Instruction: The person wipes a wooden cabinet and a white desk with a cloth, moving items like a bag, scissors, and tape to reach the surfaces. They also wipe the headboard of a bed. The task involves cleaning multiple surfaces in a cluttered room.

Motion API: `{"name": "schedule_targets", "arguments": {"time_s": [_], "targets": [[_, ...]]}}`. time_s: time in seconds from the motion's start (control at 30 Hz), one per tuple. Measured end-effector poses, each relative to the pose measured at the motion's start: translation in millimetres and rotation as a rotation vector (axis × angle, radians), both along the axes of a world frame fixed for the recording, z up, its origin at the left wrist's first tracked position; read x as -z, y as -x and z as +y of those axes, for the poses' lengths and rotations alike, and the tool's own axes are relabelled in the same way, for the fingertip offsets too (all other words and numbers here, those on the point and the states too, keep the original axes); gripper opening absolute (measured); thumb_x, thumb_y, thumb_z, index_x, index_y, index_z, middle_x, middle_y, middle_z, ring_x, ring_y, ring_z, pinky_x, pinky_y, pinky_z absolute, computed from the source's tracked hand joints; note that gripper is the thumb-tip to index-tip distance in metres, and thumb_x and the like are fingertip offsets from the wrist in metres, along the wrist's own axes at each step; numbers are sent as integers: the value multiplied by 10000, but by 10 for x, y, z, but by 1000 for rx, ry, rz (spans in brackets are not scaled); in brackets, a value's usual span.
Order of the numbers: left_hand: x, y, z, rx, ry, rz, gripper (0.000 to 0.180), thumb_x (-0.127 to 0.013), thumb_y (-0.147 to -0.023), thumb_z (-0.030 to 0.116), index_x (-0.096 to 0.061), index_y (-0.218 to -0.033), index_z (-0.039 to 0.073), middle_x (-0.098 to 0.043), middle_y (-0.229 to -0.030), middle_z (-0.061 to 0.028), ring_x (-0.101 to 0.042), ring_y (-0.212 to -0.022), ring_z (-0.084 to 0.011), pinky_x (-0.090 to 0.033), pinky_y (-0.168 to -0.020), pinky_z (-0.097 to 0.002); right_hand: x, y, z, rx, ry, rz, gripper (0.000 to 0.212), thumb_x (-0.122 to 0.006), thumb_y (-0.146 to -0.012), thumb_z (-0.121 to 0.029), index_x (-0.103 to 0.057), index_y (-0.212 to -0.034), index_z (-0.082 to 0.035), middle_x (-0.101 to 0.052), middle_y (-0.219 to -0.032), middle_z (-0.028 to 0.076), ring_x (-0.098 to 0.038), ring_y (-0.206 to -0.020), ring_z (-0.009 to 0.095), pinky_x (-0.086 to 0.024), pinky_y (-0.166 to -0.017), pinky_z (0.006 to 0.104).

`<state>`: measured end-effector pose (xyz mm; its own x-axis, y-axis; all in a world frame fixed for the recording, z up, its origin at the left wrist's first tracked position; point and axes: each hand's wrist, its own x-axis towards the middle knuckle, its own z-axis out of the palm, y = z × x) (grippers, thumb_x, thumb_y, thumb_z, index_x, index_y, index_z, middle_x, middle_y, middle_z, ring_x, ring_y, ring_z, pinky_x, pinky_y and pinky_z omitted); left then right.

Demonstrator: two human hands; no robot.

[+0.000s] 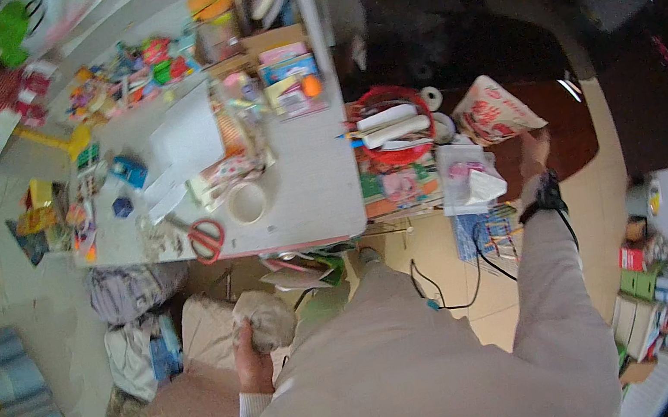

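Observation:
On the left, below the desk's front edge, my left hand (pixel 251 357) is closed around a fluffy grey-beige bundle (pixel 269 319); its exact kind is unclear. It is just above a pale pink cushion-like cloth (pixel 187 411). My right hand (pixel 534 149) reaches far to the right, its fingers closed on the lower right corner of a cream paper bag (pixel 495 111) with red print. That bag leans up near white rolls (pixel 442 127) and a clear plastic box (pixel 468 174) with a white tissue in it. A dark band with a cable is around my right wrist.
The white desk (pixel 304 187) carries red-handled scissors (pixel 206 240), a tape roll (pixel 247 203), papers (pixel 187 136) and small toys (pixel 154 62). Right of it stands a red basket (pixel 391 95). A black cable (pixel 478 282) trails over the floor. Books (pixel 631 319) are stacked far right.

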<state>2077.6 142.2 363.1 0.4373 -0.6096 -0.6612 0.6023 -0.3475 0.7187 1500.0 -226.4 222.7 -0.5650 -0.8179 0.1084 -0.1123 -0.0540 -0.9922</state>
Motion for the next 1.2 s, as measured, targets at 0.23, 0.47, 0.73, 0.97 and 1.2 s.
{"name": "schedule_targets", "arguments": {"time_s": [0.23, 0.47, 0.73, 0.97, 1.2], "targets": [[-162, 166, -650, 130, 173, 93, 428, -564, -938, 238, -474, -1293, 18, -570, -1220, -100, -544, -1132, -186, -446, -961, -339, -603, -1038, 928, -200, -9, 203, 344, -556, -854, -3, -567, -1198, 10, -604, -1147, 120, -582, -1011, 205, -458, -907, 332], [-213, 675, -1418, 564, 257, 165, 568, -533, -950, 349, -349, -1388, 39, -472, -1340, -91, -467, -1211, -191, -382, -1004, -327, -1292, -3451, 1989, -1046, -30, 292, 712, -747, -748, -174, -401, -1360, -57, -425, -1374, 151, -380, -1303, 305, -338, -1057, 401], [-92, 124, -1250, 567, 144, -194, 485, -481, -969, 345, -448, -1303, -5, -546, -1220, -94, -529, -1084, -169, -410, -937, -296, -1159, -3355, 1440, -904, 7, 933, 731, -704, -694, -209, -433, -1368, -126, -364, -1411, 208, -322, -1301, 425, -267, -1064, 523], [206, -271, -479, 435, 11, -120, 323, -492, -971, 259, -534, -1195, 29, -620, -1111, -86, -571, -1038, -162, -436, -912, -299, -657, -3888, 562, -846, 207, 1136, 650, -725, -698, -270, -509, -1295, -129, -365, -1398, 196, -344, -1282, 415, -292, -1052, 515], [240, -360, -406, 393, 46, -92, 304, -497, -969, 255, -545, -1172, 34, -625, -1104, -94, -583, -1008, -165, -445, -897, -305, -742, -4077, 539, -901, 181, 1065, 580, -731, -678, -176, -562, -1232, -161, -424, -1352, 187, -390, -1258, 406, -335, -1037, 495]]}}
